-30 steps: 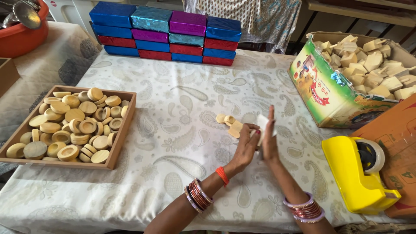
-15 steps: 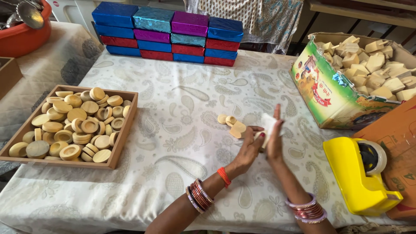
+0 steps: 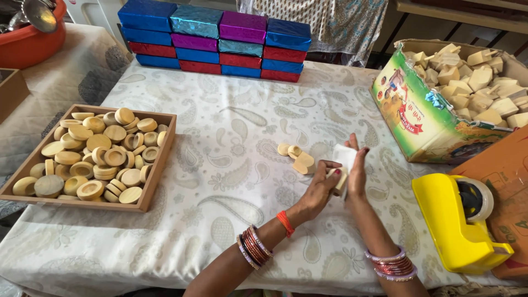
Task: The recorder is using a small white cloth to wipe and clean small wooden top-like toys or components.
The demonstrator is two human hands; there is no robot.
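My left hand (image 3: 317,188) and my right hand (image 3: 357,171) meet over the middle of the table, pressed around a small wooden piece (image 3: 339,177) and a white sheet of paper (image 3: 345,153). The paper stands up between the palms, against my right hand. My left fingers pinch the wooden piece from the left. A few loose wooden pieces (image 3: 296,157) lie on the cloth just left of my hands.
A wooden tray (image 3: 157,170) of round wooden discs sits at the left. A printed carton (image 3: 410,118) of wooden blocks and a yellow tape dispenser (image 3: 448,220) stand at the right. Stacked foil-wrapped boxes (image 3: 214,41) line the back; an orange basin (image 3: 33,41) is far left.
My right hand has tilted from upright to folded over the paper and the wooden piece. Both hands stay in the same spot.
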